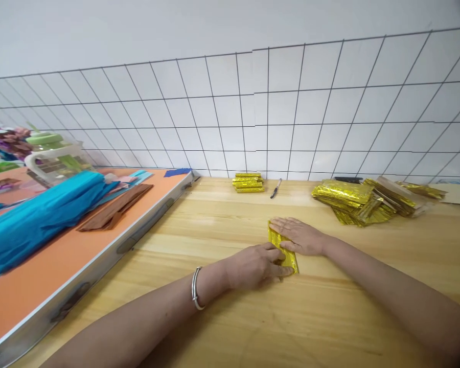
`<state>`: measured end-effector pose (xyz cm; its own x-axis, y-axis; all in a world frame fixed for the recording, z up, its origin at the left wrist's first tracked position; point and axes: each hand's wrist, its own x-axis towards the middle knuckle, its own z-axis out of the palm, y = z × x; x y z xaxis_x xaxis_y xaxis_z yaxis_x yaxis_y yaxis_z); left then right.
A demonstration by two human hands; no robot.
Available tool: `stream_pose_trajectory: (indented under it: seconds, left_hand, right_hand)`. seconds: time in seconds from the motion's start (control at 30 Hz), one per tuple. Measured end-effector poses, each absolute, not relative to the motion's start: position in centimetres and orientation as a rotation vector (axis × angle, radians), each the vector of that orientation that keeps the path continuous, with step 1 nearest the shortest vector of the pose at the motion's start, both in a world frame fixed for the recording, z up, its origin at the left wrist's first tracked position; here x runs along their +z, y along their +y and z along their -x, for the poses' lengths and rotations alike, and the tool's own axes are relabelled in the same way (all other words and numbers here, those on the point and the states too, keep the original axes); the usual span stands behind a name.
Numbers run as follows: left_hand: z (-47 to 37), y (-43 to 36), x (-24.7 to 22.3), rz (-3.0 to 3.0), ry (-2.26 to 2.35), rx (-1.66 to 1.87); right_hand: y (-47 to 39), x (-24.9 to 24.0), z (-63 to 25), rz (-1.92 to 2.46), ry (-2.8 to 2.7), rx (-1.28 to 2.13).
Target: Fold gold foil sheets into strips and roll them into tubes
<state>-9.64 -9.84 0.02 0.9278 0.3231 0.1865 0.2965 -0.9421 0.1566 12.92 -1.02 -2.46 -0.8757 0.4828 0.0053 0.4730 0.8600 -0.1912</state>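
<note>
Taking the gold foil piece (274,237) as the middle of a clock with 12 toward the wall, it lies flat on the wooden table (214,225), a narrow, straight-edged strip slanting from 11 to 5. Its surface is bright yellow-gold, shiny and finely creased (much of it sits under fingers).

The right hand (301,236) comes in from 3 o'clock, palm down, fingers stretched out flat over the upper part and thumb spread away. The left hand (253,266), at 8, rests on the lower part with its fingers loosely bent; whether they pinch the foil, I cannot tell. A silver bangle (195,289) circles the left wrist.

A small stack of gold foil (248,183) stands at 11, a pen (276,189) at 12, and a larger gold heap (343,197) at 2. Toward 9 lies a blue bundle (49,214).
</note>
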Motion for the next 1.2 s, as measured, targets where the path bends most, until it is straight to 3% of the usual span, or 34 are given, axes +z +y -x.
stream_pose_trajectory:
  seconds: [0.33,0.53,0.7,0.97,1.2]
  left_hand:
    - [9.3,-10.7,-0.9,-2.936,0.544,0.362]
    - [9.5,-10.8,-0.7,-2.896,0.511,0.427]
    - [9.9,-10.1,-0.6,-2.787,0.508,0.429]
    - [10.4,-9.4,-0.6,-2.548,0.636,0.470]
    - [10.6,-9.2,-1.0,-2.708,0.552,0.461]
  right_hand:
    - [-3.7,-1.6,-12.5,0.753,-2.894,0.064]
    - [-7.9,-1.6,-14.1,0.973,-2.759,0.220]
    - [-9.5,-2.0,-15.8,0.884,-2.868,0.430]
    - [-9.3,-1.9,-15.7,0.819,-2.820,0.430]
    - [-8.9,-2.3,-16.0,0.869,-2.853,0.348]
